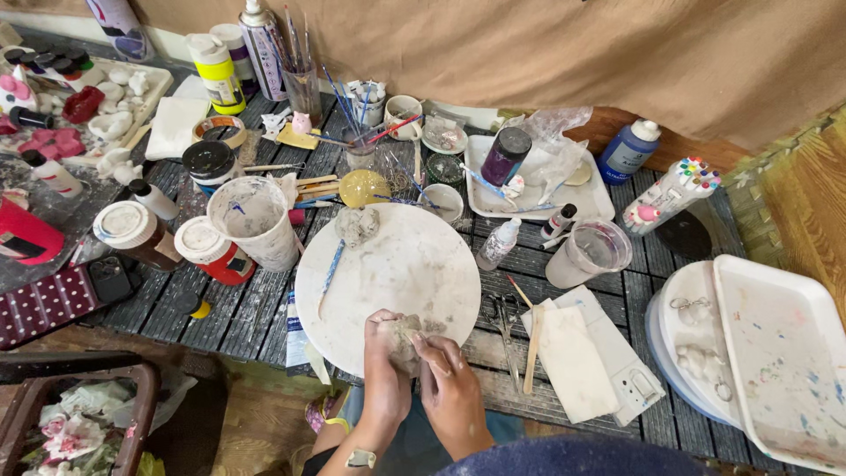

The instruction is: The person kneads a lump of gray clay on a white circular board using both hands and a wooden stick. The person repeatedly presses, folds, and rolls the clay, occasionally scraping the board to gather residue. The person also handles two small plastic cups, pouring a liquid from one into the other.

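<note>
Both my hands meet at the near edge of a round white board point(414, 264) on a dark slatted table point(564, 264). My left hand point(384, 370) and my right hand point(449, 383) are closed together around a grey lump of clay point(404, 335), which shows between the fingers. A second grey clay lump point(357, 225) rests on the far side of the board. A thin blue-handled tool point(331, 269) lies along the board's left rim.
Paint jars, a white plastic cup point(254, 220), brush holders and a spray can point(263, 44) crowd the table's back left. A clear cup point(589, 254), scissors point(504, 317), a wooden stick and white cloth lie right of the board. Stacked white trays point(775, 353) fill the right.
</note>
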